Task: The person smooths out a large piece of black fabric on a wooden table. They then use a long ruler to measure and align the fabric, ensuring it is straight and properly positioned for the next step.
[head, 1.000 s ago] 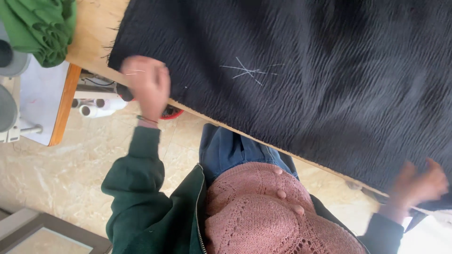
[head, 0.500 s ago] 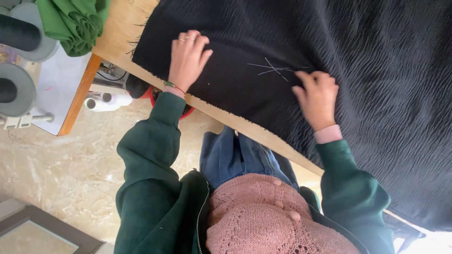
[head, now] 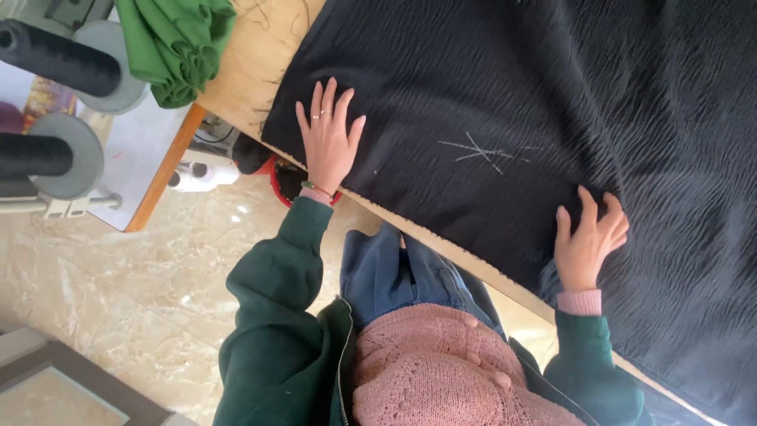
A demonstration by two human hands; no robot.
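While both hands press flat on a wide black cloth, seen from overhead: left hand open, fingers spread and palm down near the cloth's corner, rings on two fingers and a thin bracelet at the wrist; right hand also open, fingers fanned and slightly curled on the crinkled weave close to the near edge, gripping nothing. Between the two hands, somewhat beyond them, a pale chalk mark of crossed lines on the black cloth. Spread across a wooden table, bare wood showing beyond and outward of the left hand, a narrow strip of the table's edge running under the cloth's fringe between the wrists. Further out past the left hand, a bundle of green fabric hanging over the table's corner, and beyond that two dark thread cones on grey holders. Below the left wrist, dark green sleeves, blue jeans and a pink knitted top, over a marbled tile floor.
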